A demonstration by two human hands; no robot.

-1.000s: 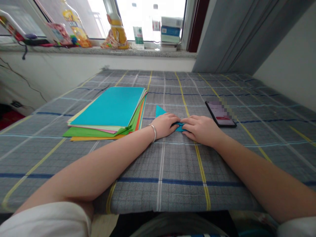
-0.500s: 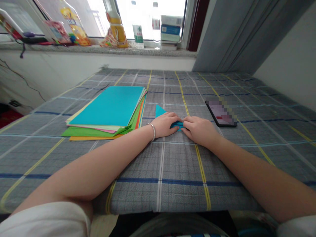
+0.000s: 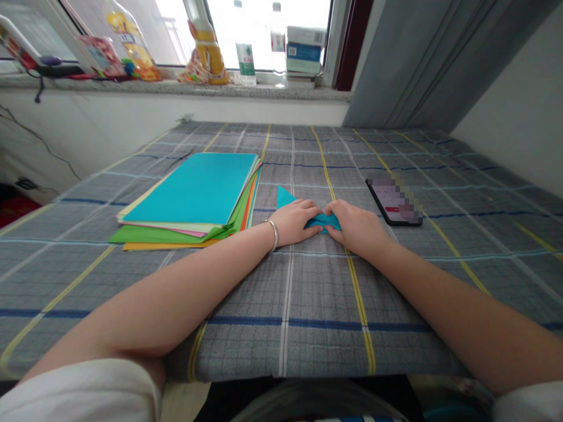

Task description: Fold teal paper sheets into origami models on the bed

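One folded teal paper (image 3: 323, 221) lay just R of the coloured paper stack (image 3: 189, 199), pointed tip showing past the L hand (image 3: 294, 221). That hand and the R hand (image 3: 358, 230) were nearly closed, fingers pressing the paper from either side onto the checked sheet (image 3: 285, 351). Phone (image 3: 393, 202) lay further R of stack, screen blurred.

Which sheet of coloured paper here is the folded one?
The turquoise sheet, pressed between the left hand and right hand on the checked cloth, lying apart from the flat stack of coloured paper.
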